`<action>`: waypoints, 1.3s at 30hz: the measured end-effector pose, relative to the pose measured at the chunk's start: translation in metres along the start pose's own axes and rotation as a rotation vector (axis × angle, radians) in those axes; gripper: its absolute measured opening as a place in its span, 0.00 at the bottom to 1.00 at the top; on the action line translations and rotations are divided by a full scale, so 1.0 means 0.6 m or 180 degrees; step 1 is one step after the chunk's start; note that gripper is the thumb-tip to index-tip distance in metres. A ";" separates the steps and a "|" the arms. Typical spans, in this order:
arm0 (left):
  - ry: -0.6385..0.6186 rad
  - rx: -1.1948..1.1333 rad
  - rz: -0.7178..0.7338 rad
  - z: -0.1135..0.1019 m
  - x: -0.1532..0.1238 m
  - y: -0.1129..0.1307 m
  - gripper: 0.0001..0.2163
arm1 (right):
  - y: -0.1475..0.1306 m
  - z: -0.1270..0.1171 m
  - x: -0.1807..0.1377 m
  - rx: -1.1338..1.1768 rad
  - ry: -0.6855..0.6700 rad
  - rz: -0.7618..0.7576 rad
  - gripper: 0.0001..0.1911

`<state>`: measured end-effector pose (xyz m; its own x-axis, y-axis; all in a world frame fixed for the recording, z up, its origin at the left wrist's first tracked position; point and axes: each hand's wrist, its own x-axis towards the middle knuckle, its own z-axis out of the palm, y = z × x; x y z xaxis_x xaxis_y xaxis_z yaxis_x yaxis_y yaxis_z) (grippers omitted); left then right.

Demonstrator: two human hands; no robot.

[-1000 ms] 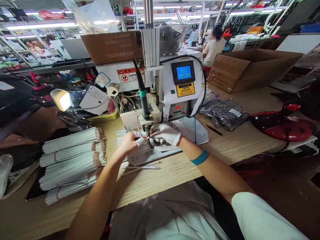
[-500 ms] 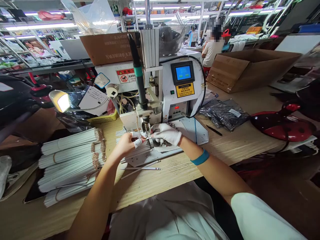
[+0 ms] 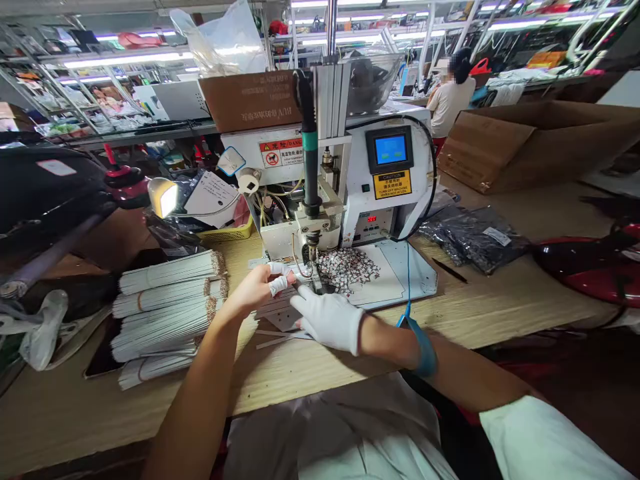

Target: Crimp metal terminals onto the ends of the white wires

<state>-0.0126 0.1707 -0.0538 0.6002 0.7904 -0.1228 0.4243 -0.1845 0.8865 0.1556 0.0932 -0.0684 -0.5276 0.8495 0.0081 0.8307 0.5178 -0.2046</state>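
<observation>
The left hand has its taped fingers closed beside the press head; any item held is too small to tell. The gloved right hand lies slightly curled, holding nothing visible, near the small parts on the plate.

What the left hand holds is hidden by its fingers and seems too thin to tell

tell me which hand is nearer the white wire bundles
Left. The left hand sits just right of the white wire bundles; the gloved right hand lies farther right.
</observation>
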 end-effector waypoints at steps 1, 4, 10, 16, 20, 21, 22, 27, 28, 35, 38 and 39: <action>-0.0007 -0.0024 0.0008 -0.003 -0.003 0.004 0.16 | -0.009 0.010 0.006 -0.0185 -0.0023 0.0093 0.20; 0.0071 -0.0036 0.0127 -0.022 -0.026 0.026 0.15 | -0.013 0.028 0.021 -0.0445 -0.0124 0.0116 0.20; 0.0454 0.0258 0.0129 -0.036 -0.114 0.038 0.13 | -0.007 0.018 0.016 -0.0383 0.0071 0.0093 0.20; 0.0701 0.0811 0.0031 0.062 -0.143 -0.032 0.10 | 0.049 -0.023 -0.065 0.0561 0.0235 -0.0719 0.13; 0.0768 0.1289 0.0417 0.135 -0.126 -0.046 0.07 | 0.118 -0.031 -0.112 0.0888 0.0601 -0.0116 0.12; 0.0868 0.1499 0.0536 0.146 -0.121 -0.046 0.07 | 0.130 -0.030 -0.114 0.0935 0.0610 0.0000 0.11; 0.0965 0.1664 0.0627 0.152 -0.118 -0.046 0.07 | 0.140 -0.028 -0.113 0.1012 0.0586 0.0053 0.11; 0.1144 0.1885 0.0682 0.118 -0.100 -0.042 0.09 | 0.156 -0.017 -0.065 0.1561 0.0421 -0.0080 0.10; 0.1211 0.2060 0.0664 0.104 -0.092 -0.041 0.09 | 0.158 -0.017 -0.052 0.1562 0.0540 -0.0075 0.10; 0.0652 0.2943 0.0411 0.050 -0.020 -0.033 0.10 | 0.170 -0.031 0.006 0.0916 0.0920 0.0144 0.10; 0.0505 0.2869 0.0281 0.040 0.004 -0.022 0.09 | 0.164 -0.035 0.024 0.0754 0.0562 0.0331 0.10; 0.0414 0.2773 0.0237 0.035 0.010 -0.018 0.09 | 0.162 -0.036 0.030 0.0768 0.0472 0.0333 0.10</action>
<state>0.0007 0.1651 -0.0737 0.5875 0.8090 0.0207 0.7849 -0.5758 0.2288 0.2306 0.1612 -0.0671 -0.3949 0.9116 0.1139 0.8035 0.4028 -0.4383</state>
